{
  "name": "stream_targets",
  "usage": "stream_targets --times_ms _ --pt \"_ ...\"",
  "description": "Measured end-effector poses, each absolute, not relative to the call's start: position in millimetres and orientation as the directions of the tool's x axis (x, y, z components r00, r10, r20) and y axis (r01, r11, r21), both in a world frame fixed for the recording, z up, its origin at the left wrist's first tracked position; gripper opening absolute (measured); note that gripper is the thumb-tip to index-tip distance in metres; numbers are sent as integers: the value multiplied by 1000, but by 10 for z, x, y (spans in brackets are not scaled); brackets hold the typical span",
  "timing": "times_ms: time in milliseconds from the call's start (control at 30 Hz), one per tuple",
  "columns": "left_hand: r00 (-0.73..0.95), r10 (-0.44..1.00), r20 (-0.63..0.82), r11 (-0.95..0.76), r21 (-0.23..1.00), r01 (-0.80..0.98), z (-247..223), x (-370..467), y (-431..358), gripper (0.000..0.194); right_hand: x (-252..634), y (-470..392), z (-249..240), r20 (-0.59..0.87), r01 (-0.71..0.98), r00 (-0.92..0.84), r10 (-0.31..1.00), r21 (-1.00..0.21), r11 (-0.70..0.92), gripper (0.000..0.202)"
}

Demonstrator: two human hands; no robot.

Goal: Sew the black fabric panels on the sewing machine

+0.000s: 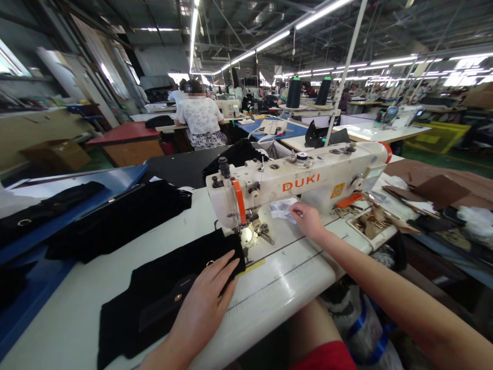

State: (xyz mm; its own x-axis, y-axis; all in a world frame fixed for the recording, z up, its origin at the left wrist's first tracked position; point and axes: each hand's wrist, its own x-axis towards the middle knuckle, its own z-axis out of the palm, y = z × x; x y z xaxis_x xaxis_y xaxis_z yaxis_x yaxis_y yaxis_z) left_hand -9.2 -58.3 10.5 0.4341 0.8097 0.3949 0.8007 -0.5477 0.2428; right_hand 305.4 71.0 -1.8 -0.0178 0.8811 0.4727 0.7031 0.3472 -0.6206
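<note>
Black cloth piece, flat on the white table at the wearer's left front. Its long axis runs obliquely from the near left to the far right, where its narrower end lies just beside the round metal plate of the sewing machine. A gold-coloured stud shows on its near part; a small ring shows beside the fingers.

Of the two hands, the left hand is the nearer to the cloth: it rests on the end towards the machine, fingers extended and slightly parted, palm down, clamped on nothing. Most of the cloth extends leftward from it. The right hand is well apart from the cloth, across the machine bed to the right, its thumb and fingertips closed on pale slips. These appear to be printed, though the detail is too small to read.

Outward from these: a parts tray to the right of the machine, further black cloth to the left, two dark thread cones behind the machine, and, farther off, a seated co-worker facing away.
</note>
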Motion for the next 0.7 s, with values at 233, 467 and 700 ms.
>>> stream_targets --times_ms 233,467,700 --pt "450 775 444 -577 203 791 114 -62 -623 38 3023 707 34 498 690 -27 867 -618 376 17" --pt "468 738 486 -606 173 776 115 30 -595 35 2856 461 -41 540 644 -179 822 -567 513 16" --pt "483 711 511 -626 146 766 39 6 -588 34 2942 316 58 422 766 -179 889 -508 395 17"
